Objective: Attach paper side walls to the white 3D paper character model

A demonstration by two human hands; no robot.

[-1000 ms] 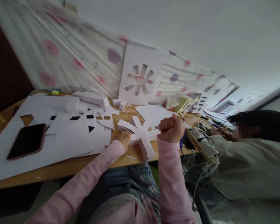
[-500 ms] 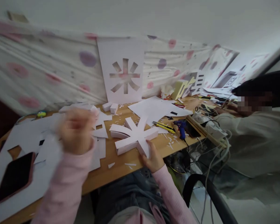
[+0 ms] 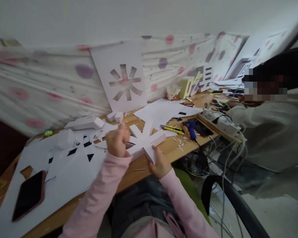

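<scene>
A white three-dimensional paper character (image 3: pixel 144 140), with several arms radiating from its middle, lies near the table's front edge. Its lower right arm is held by my right hand (image 3: pixel 161 162), thumb on top and the other fingers mostly hidden beneath. My left hand (image 3: pixel 118 140) is closed, thumb uppermost, in front of the character's left end. Whatever it may hold is hidden, and I cannot tell whether it touches the paper. Right of the character lie a yellow box cutter (image 3: pixel 173 129) and a blue glue gun (image 3: pixel 190 129).
A white sheet (image 3: pixel 129 56) with a cut-out character leans on the wall. Paper sheets (image 3: pixel 72 175) and a phone (image 3: pixel 29 195) lie at left. A power strip (image 3: pixel 225 127) with trailing cables sits at right, near another person (image 3: pixel 268 132). A chair armrest (image 3: pixel 233 201) stands below.
My left hand has moved right, from over the sheets to the character's left end. My right hand keeps its hold. The view has shifted slightly.
</scene>
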